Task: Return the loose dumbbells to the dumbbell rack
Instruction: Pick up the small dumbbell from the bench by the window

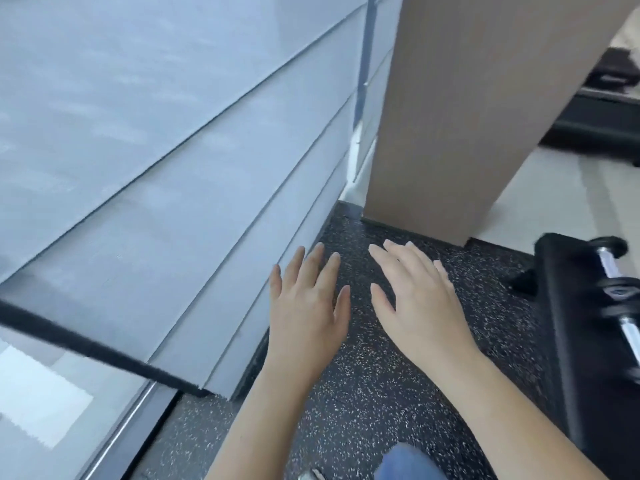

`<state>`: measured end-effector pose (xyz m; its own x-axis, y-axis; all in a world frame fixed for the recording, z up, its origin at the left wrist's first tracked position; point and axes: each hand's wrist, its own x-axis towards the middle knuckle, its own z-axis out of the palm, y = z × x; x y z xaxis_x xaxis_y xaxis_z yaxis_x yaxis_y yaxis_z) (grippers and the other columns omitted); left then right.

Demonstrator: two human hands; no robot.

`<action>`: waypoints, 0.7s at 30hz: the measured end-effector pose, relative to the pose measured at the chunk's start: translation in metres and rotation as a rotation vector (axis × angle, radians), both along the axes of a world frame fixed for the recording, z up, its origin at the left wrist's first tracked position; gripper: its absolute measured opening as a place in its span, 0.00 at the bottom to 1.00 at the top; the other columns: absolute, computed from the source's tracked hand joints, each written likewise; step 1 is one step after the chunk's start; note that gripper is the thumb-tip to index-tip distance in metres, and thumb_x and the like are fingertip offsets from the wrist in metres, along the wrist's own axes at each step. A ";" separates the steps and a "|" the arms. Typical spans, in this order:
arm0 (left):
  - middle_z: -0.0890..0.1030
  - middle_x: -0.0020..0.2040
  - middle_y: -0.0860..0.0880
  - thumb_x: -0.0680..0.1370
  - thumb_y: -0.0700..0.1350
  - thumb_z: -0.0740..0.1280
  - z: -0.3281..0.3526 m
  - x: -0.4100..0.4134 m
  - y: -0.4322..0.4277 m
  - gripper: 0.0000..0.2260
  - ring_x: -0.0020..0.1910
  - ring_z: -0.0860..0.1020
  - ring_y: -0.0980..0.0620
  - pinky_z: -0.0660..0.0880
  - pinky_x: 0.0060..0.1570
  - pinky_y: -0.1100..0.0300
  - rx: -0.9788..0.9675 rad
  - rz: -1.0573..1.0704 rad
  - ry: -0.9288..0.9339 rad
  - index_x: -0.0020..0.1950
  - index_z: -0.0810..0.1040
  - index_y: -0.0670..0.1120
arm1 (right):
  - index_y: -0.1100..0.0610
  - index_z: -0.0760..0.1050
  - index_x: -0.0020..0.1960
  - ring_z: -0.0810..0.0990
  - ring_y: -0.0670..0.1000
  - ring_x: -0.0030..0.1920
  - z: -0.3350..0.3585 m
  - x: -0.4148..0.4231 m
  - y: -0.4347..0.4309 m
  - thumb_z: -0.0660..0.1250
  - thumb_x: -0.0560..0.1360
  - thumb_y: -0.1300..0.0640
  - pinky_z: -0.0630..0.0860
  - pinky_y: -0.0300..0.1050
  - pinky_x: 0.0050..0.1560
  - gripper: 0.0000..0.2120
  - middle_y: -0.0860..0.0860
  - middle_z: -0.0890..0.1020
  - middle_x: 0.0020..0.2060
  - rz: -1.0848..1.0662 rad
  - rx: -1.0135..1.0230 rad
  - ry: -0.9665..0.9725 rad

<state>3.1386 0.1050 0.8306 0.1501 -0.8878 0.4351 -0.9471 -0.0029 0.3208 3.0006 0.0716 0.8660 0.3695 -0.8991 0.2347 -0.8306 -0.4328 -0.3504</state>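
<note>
Black dumbbell rack and its dumbbells are cropped at right.

Bare hands and forearms, denim below.
Uncovered from left hand and right hand up the forearms, nails short; blue denim trouser leg at bottom, light-coloured shoe tip beside it.

Both hands, left and right, spread empty over speckled floor; rack with dumbbells far right.
</note>
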 end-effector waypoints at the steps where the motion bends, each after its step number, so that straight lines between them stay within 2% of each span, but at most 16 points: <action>1: 0.77 0.61 0.43 0.74 0.52 0.56 -0.002 -0.003 -0.010 0.19 0.63 0.73 0.40 0.67 0.58 0.36 0.012 -0.037 0.006 0.60 0.75 0.45 | 0.54 0.67 0.68 0.64 0.57 0.70 -0.002 -0.004 -0.005 0.63 0.75 0.56 0.59 0.62 0.67 0.22 0.53 0.71 0.67 -0.032 0.022 0.003; 4: 0.77 0.62 0.43 0.74 0.52 0.56 -0.009 -0.017 -0.042 0.20 0.63 0.73 0.41 0.67 0.59 0.37 0.034 -0.149 0.008 0.61 0.75 0.45 | 0.52 0.65 0.69 0.62 0.56 0.71 -0.008 -0.020 -0.022 0.62 0.76 0.55 0.59 0.60 0.68 0.22 0.51 0.69 0.69 -0.126 0.057 0.003; 11: 0.77 0.62 0.44 0.74 0.52 0.56 -0.017 -0.084 -0.137 0.20 0.64 0.73 0.41 0.67 0.59 0.37 0.075 -0.378 -0.016 0.61 0.75 0.45 | 0.54 0.69 0.67 0.68 0.59 0.68 -0.024 -0.083 -0.087 0.66 0.74 0.56 0.64 0.65 0.64 0.22 0.54 0.74 0.65 -0.356 0.070 -0.035; 21: 0.78 0.61 0.43 0.73 0.51 0.55 -0.004 -0.272 -0.293 0.20 0.61 0.75 0.41 0.69 0.57 0.38 0.056 -0.743 -0.137 0.60 0.76 0.44 | 0.55 0.67 0.68 0.65 0.59 0.70 -0.018 -0.264 -0.205 0.64 0.75 0.56 0.60 0.65 0.66 0.22 0.55 0.71 0.67 -0.694 0.068 -0.053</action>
<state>2.8666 -0.1880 0.8270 -0.5484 -0.7559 0.3576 -0.7380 0.6386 0.2180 2.7362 -0.1333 0.8483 -0.3059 -0.9365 0.1713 -0.8882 0.2159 -0.4055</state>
